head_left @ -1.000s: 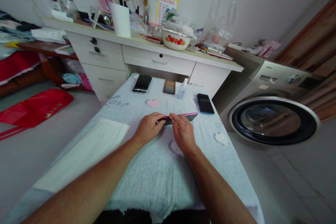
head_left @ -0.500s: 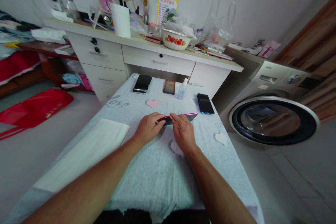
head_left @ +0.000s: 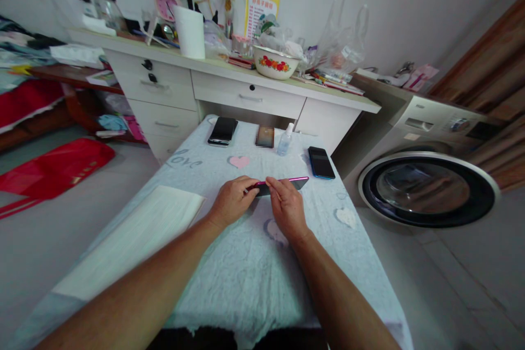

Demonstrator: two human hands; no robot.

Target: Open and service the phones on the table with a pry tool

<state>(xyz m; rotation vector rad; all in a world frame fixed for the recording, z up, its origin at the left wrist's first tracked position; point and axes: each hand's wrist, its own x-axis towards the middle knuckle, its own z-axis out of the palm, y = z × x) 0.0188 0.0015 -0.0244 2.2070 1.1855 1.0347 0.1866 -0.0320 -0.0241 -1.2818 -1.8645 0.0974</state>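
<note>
A phone with a bright pink edge [head_left: 300, 181] is held on its long side above the cloth-covered table [head_left: 246, 262], its dark face tilted toward me. My left hand [head_left: 233, 200] is closed on the phone's left end, thumb in front and fingers behind. At the middle of the upper edge, my right hand [head_left: 287, 205] pinches with thumb and fingertips; whether something small is between them is hidden. Farther back lie a black phone [head_left: 222, 130] at left and a blue-edged phone [head_left: 321, 162] at right. Between them stand a clear spray bottle [head_left: 284, 140] and a small brown, blurred item [head_left: 264, 136].
A pale flat board or sheet [head_left: 135, 240] lies along the table's left side. Behind the table is a white desk [head_left: 246, 87] bearing a floral enamel bowl [head_left: 275, 62] and a paper roll [head_left: 189, 31]. A washing machine [head_left: 426, 120] stands right; a red bag [head_left: 61, 167] lies on the floor.
</note>
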